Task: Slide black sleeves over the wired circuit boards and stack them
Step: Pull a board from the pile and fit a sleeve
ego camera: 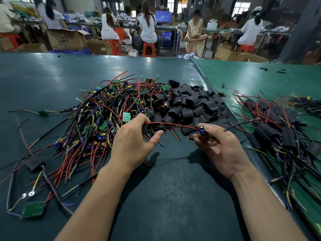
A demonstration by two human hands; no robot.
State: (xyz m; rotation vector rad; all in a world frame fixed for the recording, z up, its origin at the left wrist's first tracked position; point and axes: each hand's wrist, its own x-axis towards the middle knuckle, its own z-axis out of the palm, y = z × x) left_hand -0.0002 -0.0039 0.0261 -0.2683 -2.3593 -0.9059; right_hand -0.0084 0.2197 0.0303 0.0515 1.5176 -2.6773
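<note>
Nearest to us are two bare forearms reaching over the dark green desk. We note the left hand grasping a black sleeve between curled fingers and thumb, its mouth turned toward the right hand. The right hand pinches a small blue part of a wired circuit board between thumb and fingers, palm up. A red wire and a black one run from that part across the gap and into the sleeve, so we judge the threading has begun and the board itself is not yet covered.

To do this step well, we would advise keeping the wires bunched and straight, holding the sleeve mouth open, and drawing the sleeve along them without snagging the loose ends.

The pile of bare wired boards lies just beyond and to the left of the left hand. The heap of empty sleeves lies just beyond both hands, touching the left fingers' side. The finished stack lies to the right of the right hand, near but apart.
</note>
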